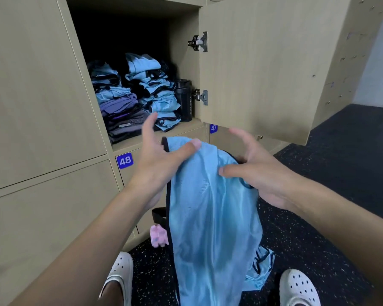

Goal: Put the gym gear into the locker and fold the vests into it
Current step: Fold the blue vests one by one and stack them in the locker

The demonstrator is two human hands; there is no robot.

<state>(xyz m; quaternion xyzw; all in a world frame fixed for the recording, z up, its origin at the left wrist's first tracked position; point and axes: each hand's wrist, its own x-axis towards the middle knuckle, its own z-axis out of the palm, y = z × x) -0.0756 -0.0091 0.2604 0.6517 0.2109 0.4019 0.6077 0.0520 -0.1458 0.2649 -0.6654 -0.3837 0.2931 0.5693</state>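
Holds a light-blue mesh vest [215,206] at frame centre, unfolded, trailing long toward 6 o'clock. Pins its dark-trimmed top edge under the thumb of the left hand [161,160], fingers [149,127] splayed straight. Clamps the other side under the thumb of the right hand [259,173], fingers curved above and behind.

Could slip free: slick cloth, thumbs doing most of the holding, and a drop would land by the second vest [261,266] crumpled at 5 o'clock. Could also tip the leaning stacks of folded vests [157,89] at 11 o'clock in the open locker [181,127], or knock the dark bottle [184,100] beside them, if shoved in carelessly.

Stands in white clogs [119,274] on black speckled rubber floor [318,228]. Pink item [158,237] and black strap [158,215] at 7 o'clock. Locker door [263,62] swung open at 1 o'clock, among beige lockers.
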